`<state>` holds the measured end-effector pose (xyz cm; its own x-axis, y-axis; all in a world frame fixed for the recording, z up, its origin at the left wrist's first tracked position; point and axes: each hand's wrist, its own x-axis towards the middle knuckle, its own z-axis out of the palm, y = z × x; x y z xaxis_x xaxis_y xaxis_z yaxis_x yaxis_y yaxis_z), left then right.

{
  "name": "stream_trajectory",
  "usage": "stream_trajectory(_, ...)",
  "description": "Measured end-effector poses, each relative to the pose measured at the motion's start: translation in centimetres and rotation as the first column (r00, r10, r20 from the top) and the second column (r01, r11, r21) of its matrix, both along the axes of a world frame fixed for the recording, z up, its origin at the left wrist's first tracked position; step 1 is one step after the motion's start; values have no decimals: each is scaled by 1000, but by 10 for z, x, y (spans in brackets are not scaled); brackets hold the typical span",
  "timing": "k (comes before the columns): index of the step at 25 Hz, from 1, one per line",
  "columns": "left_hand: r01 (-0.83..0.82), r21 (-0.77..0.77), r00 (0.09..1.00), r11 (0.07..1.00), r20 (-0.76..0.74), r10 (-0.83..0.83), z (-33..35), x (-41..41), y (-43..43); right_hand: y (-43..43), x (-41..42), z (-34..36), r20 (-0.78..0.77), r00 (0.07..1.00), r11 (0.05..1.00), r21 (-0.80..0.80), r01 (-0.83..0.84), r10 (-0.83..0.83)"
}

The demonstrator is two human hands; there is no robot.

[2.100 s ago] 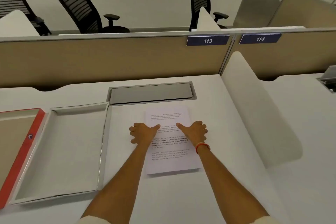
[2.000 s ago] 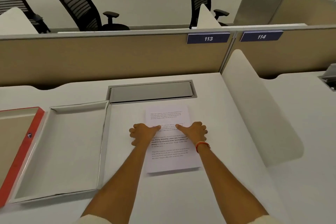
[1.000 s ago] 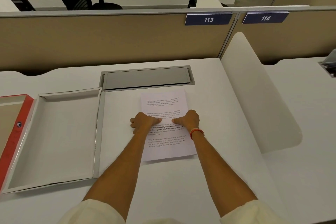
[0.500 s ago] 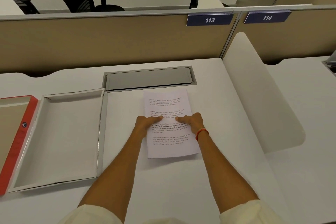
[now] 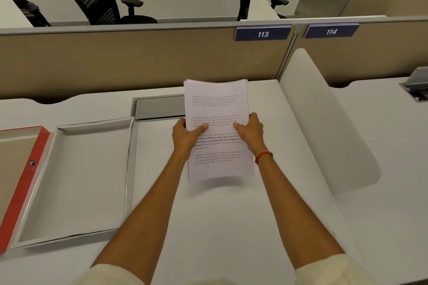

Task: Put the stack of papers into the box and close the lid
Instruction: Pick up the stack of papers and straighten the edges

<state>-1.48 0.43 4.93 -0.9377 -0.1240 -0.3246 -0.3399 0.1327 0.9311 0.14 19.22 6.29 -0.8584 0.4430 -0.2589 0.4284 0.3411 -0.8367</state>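
A stack of printed white papers [image 5: 217, 109] is lifted off the desk, tilted up toward me. My left hand [image 5: 185, 134] grips its left edge and my right hand [image 5: 251, 132] grips its right edge, thumbs on the top sheet. To the left lies the open white box [image 5: 76, 176], a shallow tray with nothing in it. Its red lid [image 5: 25, 178] lies open beside it at the far left, inside facing up.
A grey cable hatch [image 5: 159, 106] is set into the white desk [image 5: 227, 220] behind the papers. A white curved divider [image 5: 324, 127] stands on the right. A beige partition [image 5: 139, 58] closes the back, with black office chairs beyond.
The papers lay flat on the desk under both hands. Both hands have closed on the side edges and raised the stack off the desk.
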Motion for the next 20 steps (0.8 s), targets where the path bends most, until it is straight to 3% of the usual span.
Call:
stream_trajectory(4, -102, 41, 955, 994, -277, 109, 22, 1, 11, -11, 5, 17, -268, 963, 999, -42, -8, -3)
stream_trajectory(8, -128, 150, 928, 980, -330, 172, 20, 5, 8, -18, 18, 13, -423, 906, 998, -62, -5, -22)
stream_trajectory(20, -26, 49, 930, 998, -366, 42, 3, 12, 9, -4, 32, -5, -353, 935, 979, -196, -55, -18)
